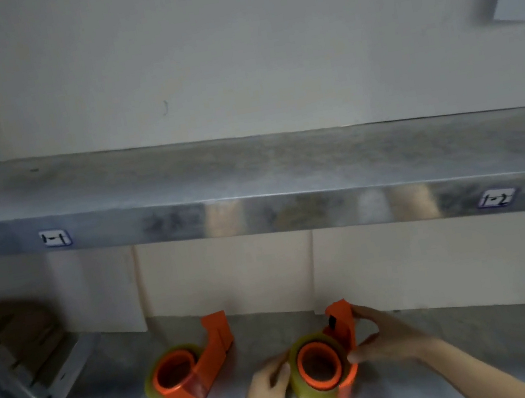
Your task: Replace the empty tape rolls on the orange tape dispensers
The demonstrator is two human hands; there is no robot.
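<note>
Two orange tape dispensers stand on the lower steel shelf (487,345), each with a yellowish clear tape roll on its hub. The left dispenser (192,370) stands alone, untouched. The right dispenser (330,361) is held between both hands. My left hand (269,392) presses against the left side of its tape roll (308,396). My right hand (388,337) grips the dispenser's upright front part, thumb low by the hub and fingers over the top. The image is blurred.
An upper steel shelf (251,180) juts out overhead, with labels "1-1" (56,238) and "1-2" (496,198) on its front edge. Brown cardboard (19,330) lies at the lower shelf's left end. A white wall stands behind.
</note>
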